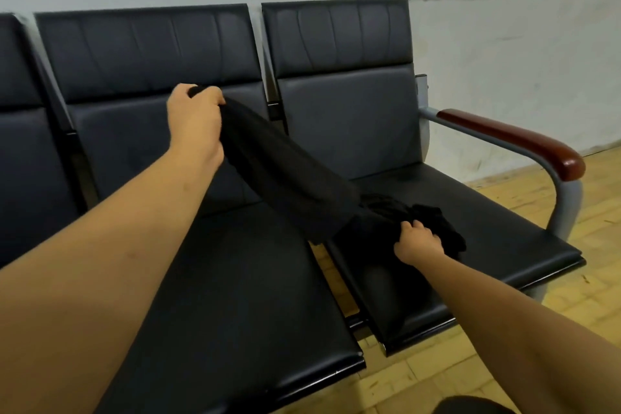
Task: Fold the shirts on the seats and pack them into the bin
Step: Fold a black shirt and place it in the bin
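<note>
Against a pale wall, a row of black padded seats on a grey metal frame fills the view. Across it hangs a black cloth shirt, drawn out into a long band. Its long axis runs diagonally from upper left, in front of the middle seat's backrest, down to the right, where its bunched end lies on the end seat's cushion.

The left hand is raised and clenched round the upper end. The right hand is low on the cushion and grips the bunched end, so the shirt lies between the two hands.

It probably has to be spread flat before any fold. A reddish-brown wooden armrest closes the row. No bin shows, and no label or writing is readable.
</note>
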### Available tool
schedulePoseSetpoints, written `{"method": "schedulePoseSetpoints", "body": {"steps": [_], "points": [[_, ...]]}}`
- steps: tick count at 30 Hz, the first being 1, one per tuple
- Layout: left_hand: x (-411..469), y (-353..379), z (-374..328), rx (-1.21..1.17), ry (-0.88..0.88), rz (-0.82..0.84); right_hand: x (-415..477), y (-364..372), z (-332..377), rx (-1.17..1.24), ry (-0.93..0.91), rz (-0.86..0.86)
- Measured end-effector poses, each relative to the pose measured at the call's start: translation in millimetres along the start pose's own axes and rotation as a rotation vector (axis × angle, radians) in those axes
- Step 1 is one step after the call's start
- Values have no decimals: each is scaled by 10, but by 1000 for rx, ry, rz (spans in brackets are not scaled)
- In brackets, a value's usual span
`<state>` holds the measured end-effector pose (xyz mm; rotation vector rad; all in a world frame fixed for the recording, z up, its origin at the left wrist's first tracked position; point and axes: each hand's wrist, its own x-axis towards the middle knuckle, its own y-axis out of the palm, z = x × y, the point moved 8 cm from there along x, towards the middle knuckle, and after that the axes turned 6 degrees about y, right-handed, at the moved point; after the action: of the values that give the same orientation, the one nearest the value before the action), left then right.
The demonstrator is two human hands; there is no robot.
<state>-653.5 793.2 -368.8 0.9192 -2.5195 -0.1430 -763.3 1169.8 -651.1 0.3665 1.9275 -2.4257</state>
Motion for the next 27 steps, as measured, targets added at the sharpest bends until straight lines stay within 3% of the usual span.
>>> {"method": "schedulePoseSetpoints", "body": {"steps": [2,4,7,8,11,15,18,22,24,26,27], "points": [[56,-217,-117,88,51,-37,-44,6,4,-22,31,39],[45,-347,-77,247,23,33,-173,-33,207,-38,5,15],[-181,-537,324,484,-133,205,-506,-161,969,9,-275,-106],[-281,-635,465,515,-172,223,-659,-151,1262,80,-390,-65],[-540,-892,771,429,-273,254,-1126,70,1969,419,-577,314],[-705,-1165,874,251,-352,240,-1515,306,2386,392,-618,434],[-785,-1374,834,263,-323,244,-1652,246,2544,480,-654,327],[-824,-1883,919,351,-243,148,-1954,-386,2739,796,-749,-17],[-866,-2052,999,478,-194,165,-2180,-681,2841,876,-835,-109],[-951,-2070,1152,540,-287,273,-2301,-700,2910,878,-852,-93],[-1027,-2050,1249,461,-399,307,-2334,-619,2914,869,-837,-64]]}}
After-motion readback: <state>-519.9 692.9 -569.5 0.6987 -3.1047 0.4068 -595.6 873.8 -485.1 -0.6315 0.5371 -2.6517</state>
